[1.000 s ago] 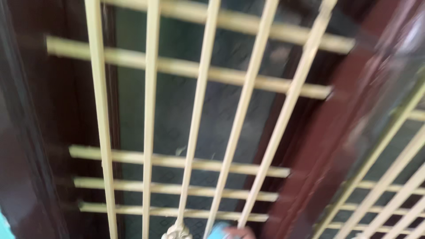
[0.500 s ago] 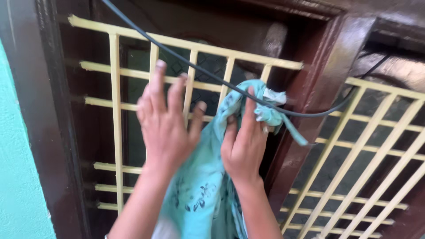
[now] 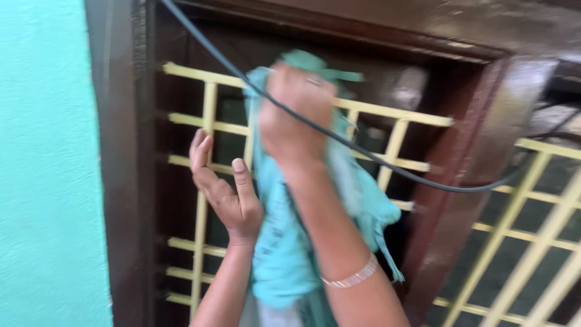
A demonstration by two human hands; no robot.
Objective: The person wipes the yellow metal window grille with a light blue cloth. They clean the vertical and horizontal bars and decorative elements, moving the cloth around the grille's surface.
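I saw the right hand (image 3: 295, 115) clenched on a teal cloth (image 3: 284, 242), lifting it against the black cable (image 3: 375, 160) at twelve o'clock. The cloth hung down between both forearms before the yellow window grille (image 3: 209, 157). At nine o'clock, my left hand (image 3: 227, 191) was spread, palm just beside the fabric.

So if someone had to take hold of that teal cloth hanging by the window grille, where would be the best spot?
Probably the bunched top of the teal cloth, coming from the front and above, where the right hand already clutches it near the black cable. The rest hangs loose and limp, so a lower grip would likely gather less. The left hand is open beside it.
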